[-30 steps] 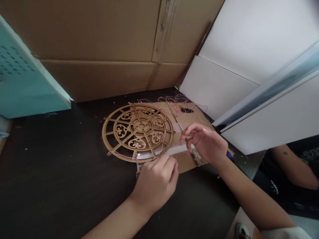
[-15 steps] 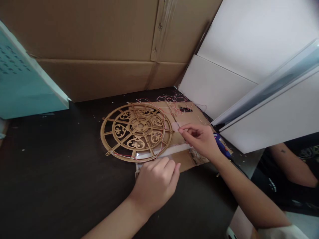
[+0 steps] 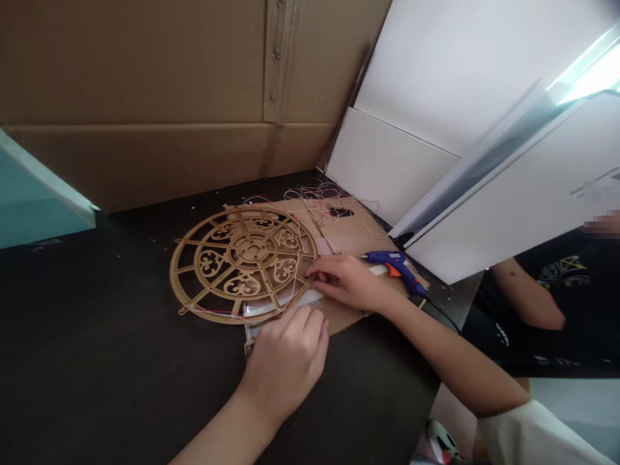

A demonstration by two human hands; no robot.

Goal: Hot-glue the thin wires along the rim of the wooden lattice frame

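A round openwork wheel [image 3: 253, 253] of golden-brown board, with spokes and scroll cutouts, lies partly on a flat cardboard piece [image 3: 375, 223]. Thin red and white wire [image 3: 293, 284] runs along its right side and near rim. My left hand [image 3: 285, 352] is closed at that near rim; its fingertips are hidden behind the knuckles. At the right rim, my right hand [image 3: 346, 281] has its thumb and fingers curled close together. Whatever may be between them does not show. A blue hot glue gun [image 3: 396, 263] with an orange trigger lies just beyond my right hand.
Loose wire [image 3: 314, 197] tangles at the back of the cardboard. Brown cardboard [image 3: 145, 161] stands behind the dark table [image 3: 97, 349], and white panels [image 3: 387, 168] rise at the right. Another person [image 3: 537, 310] is at the far right. A cord [image 3: 445, 316] trails from the glue gun.
My right hand has moved left and nearer, from over the cardboard to the wheel's right rim. The glue gun now shows more fully. My left hand stays at the near rim while the view shifts.
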